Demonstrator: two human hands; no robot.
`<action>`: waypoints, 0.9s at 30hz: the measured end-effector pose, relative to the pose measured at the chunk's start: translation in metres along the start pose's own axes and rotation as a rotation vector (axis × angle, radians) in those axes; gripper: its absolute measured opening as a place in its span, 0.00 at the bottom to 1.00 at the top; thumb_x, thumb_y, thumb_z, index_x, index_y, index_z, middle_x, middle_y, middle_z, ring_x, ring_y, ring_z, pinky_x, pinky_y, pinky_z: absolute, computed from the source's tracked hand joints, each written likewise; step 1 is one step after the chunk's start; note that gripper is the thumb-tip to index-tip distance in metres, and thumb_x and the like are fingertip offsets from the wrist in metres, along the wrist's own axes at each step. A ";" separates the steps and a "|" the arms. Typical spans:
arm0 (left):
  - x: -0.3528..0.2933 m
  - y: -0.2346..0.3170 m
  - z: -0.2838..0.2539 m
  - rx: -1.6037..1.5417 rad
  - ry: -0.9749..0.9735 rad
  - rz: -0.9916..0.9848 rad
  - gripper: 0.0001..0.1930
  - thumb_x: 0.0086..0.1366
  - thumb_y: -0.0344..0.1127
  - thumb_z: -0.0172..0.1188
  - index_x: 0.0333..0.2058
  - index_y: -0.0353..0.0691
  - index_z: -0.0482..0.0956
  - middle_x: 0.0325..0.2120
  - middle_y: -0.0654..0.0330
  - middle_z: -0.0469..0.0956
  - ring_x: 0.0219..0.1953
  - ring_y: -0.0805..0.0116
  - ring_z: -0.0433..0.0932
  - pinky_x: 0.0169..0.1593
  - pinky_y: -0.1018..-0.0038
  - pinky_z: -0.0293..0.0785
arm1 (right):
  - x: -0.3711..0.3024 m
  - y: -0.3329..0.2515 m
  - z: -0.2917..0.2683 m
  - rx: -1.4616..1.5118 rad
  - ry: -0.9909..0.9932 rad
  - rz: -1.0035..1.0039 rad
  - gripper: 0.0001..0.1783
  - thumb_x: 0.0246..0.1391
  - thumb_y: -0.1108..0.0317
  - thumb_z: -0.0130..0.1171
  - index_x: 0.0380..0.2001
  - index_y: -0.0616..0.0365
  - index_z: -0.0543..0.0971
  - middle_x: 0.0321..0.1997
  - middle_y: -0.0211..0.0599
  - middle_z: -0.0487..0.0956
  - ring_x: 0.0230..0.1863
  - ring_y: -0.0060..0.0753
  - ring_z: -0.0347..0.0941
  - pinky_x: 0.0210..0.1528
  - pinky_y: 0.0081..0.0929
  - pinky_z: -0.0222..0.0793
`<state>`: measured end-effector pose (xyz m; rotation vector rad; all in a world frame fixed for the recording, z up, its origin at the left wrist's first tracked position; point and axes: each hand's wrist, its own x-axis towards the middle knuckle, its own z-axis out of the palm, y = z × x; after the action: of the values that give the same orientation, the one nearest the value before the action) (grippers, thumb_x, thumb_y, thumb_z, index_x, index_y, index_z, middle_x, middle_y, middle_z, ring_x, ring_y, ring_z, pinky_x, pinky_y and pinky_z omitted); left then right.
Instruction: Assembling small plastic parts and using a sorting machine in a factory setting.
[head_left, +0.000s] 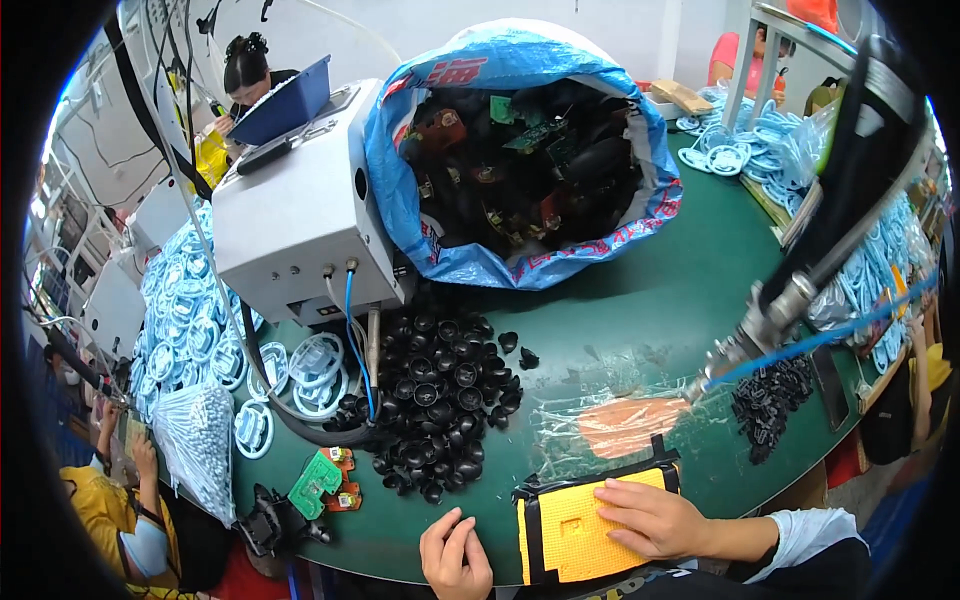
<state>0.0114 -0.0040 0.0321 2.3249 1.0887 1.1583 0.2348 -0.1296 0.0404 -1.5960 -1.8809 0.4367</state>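
Note:
My left hand [455, 556] rests at the near edge of the green table, its fingers curled in; whatever they hold, if anything, is hidden. To its right lies a yellow textured pad [570, 536] edged with black tape, a small square recess in its surface. Flat across the pad's right part is my right hand [652, 520], fingers stretched out and nothing in them. Beyond my left hand spreads a heap of small black cup-shaped parts [430, 390]. Green circuit boards [316, 484] and orange ones [343, 497] lie left of it.
A blue woven sack [400, 190] full of black parts and boards stands behind, beside a grey machine box [290, 230]. A metal tool with a blue hose [735, 350] reaches in from the right. Light blue plastic parts [190, 330] pile up left; co-workers sit around.

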 end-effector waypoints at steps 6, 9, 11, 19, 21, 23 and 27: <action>0.003 0.005 -0.001 0.023 -0.001 -0.036 0.08 0.52 0.18 0.55 0.32 0.29 0.76 0.34 0.48 0.75 0.35 0.51 0.74 0.40 0.66 0.71 | 0.005 -0.002 -0.003 -0.042 -0.024 0.026 0.15 0.46 0.68 0.60 0.39 0.61 0.76 0.50 0.42 0.72 0.53 0.41 0.69 0.53 0.30 0.67; 0.003 0.004 -0.001 0.031 -0.010 -0.061 0.08 0.52 0.17 0.55 0.32 0.30 0.76 0.34 0.48 0.75 0.35 0.51 0.74 0.40 0.67 0.71 | 0.007 -0.002 -0.004 -0.017 -0.028 0.036 0.14 0.46 0.68 0.59 0.38 0.60 0.77 0.50 0.42 0.73 0.53 0.40 0.69 0.52 0.29 0.67; 0.000 0.003 -0.002 0.033 -0.015 -0.057 0.08 0.52 0.18 0.55 0.32 0.30 0.76 0.34 0.48 0.75 0.35 0.51 0.74 0.40 0.67 0.72 | 0.006 -0.004 -0.003 -0.015 -0.019 0.038 0.13 0.46 0.68 0.59 0.37 0.60 0.77 0.49 0.42 0.74 0.52 0.40 0.70 0.52 0.29 0.68; 0.002 0.006 0.002 0.039 -0.019 -0.046 0.06 0.55 0.19 0.54 0.32 0.30 0.77 0.34 0.48 0.76 0.35 0.52 0.75 0.40 0.66 0.72 | -0.005 0.007 0.002 0.025 0.086 -0.033 0.12 0.47 0.70 0.58 0.35 0.68 0.76 0.49 0.46 0.72 0.51 0.43 0.69 0.52 0.32 0.68; -0.002 0.008 0.001 0.058 0.020 -0.046 0.06 0.55 0.20 0.53 0.32 0.29 0.76 0.34 0.47 0.76 0.35 0.52 0.75 0.40 0.66 0.72 | -0.002 0.007 0.005 0.034 0.116 -0.061 0.12 0.48 0.70 0.57 0.35 0.67 0.75 0.51 0.45 0.71 0.52 0.43 0.69 0.52 0.32 0.68; -0.003 0.010 0.002 0.071 0.027 -0.018 0.06 0.56 0.20 0.53 0.32 0.29 0.76 0.34 0.47 0.75 0.36 0.52 0.75 0.40 0.66 0.72 | -0.004 0.009 0.007 0.027 0.148 -0.053 0.12 0.48 0.70 0.57 0.36 0.67 0.75 0.51 0.45 0.71 0.53 0.42 0.69 0.52 0.32 0.68; -0.003 0.014 0.008 0.064 0.030 0.040 0.05 0.56 0.20 0.52 0.32 0.29 0.76 0.33 0.47 0.75 0.35 0.51 0.75 0.40 0.66 0.71 | -0.012 0.013 0.010 0.031 0.208 -0.068 0.12 0.49 0.69 0.56 0.36 0.66 0.74 0.51 0.43 0.71 0.53 0.42 0.68 0.51 0.32 0.68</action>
<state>0.0237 -0.0145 0.0334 2.3955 1.1101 1.1926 0.2390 -0.1370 0.0226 -1.4915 -1.7564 0.2578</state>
